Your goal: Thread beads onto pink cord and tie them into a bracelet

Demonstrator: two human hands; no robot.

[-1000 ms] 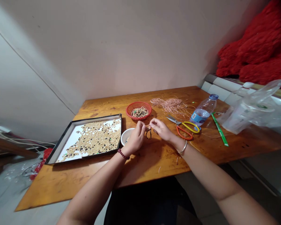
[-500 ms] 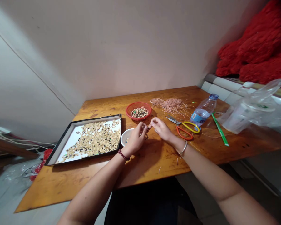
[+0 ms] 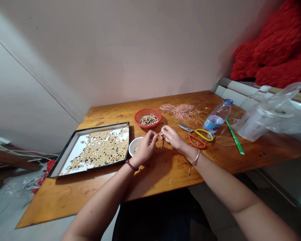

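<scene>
Between my two hands hangs a small loop of dark and pale beads, a beaded bracelet (image 3: 163,143). My left hand (image 3: 147,144) pinches one side of it, fingers closed. The other side is held in the fingertips of my right hand (image 3: 172,136). A white bowl (image 3: 131,147) with some beads in it stands beside my left hand and is partly covered by it. Behind the hands is a red basket (image 3: 137,119) filled with strung beads. The knot or cord ends at my fingertips are too small to make out.
At left lies a black-edged tray (image 3: 78,136) of loose beads. Scissors (image 3: 197,134), a water bottle (image 3: 215,117) and a green strip (image 3: 235,138) lie to the right. Pink cord (image 3: 182,111) is heaped at the back. A plastic bag (image 3: 273,115) sits at the right edge.
My fingertips have drawn slightly apart. The bead loop now hangs open between the hands, where before it was mostly hidden behind the left fingers.
</scene>
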